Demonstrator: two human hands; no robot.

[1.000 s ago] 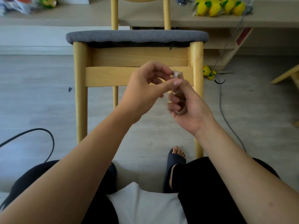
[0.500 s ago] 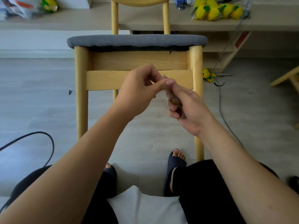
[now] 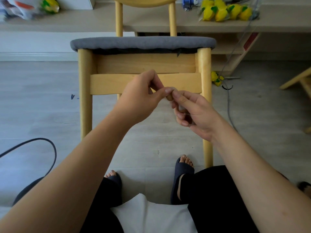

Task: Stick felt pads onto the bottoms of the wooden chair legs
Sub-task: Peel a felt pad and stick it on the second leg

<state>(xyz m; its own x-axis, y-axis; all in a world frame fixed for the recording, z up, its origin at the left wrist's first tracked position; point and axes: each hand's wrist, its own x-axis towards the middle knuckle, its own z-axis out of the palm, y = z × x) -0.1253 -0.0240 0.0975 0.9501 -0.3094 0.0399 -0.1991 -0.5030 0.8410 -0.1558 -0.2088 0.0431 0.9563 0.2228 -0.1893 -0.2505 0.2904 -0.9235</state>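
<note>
— Felt pad (image 3: 169,98): where is it sitting?
— At the fingertips where both hands are meeting. The left hand (image 3: 141,96) and right hand (image 3: 196,113) are pinching it together, probably peeling its backing.
— Other fingers?
— Right ones are curling around something pale, just below the pinch. Both wrists are hovering before the chair (image 3: 144,64), which is standing upright.

Left forearm (image 3: 87,158), right forearm (image 3: 249,165) bare, converge forward; left hand (image 3: 143,98), right hand (image 3: 195,113) meet at fingertips, both pinching small felt pad (image 3: 169,98); other fingers curled
</note>
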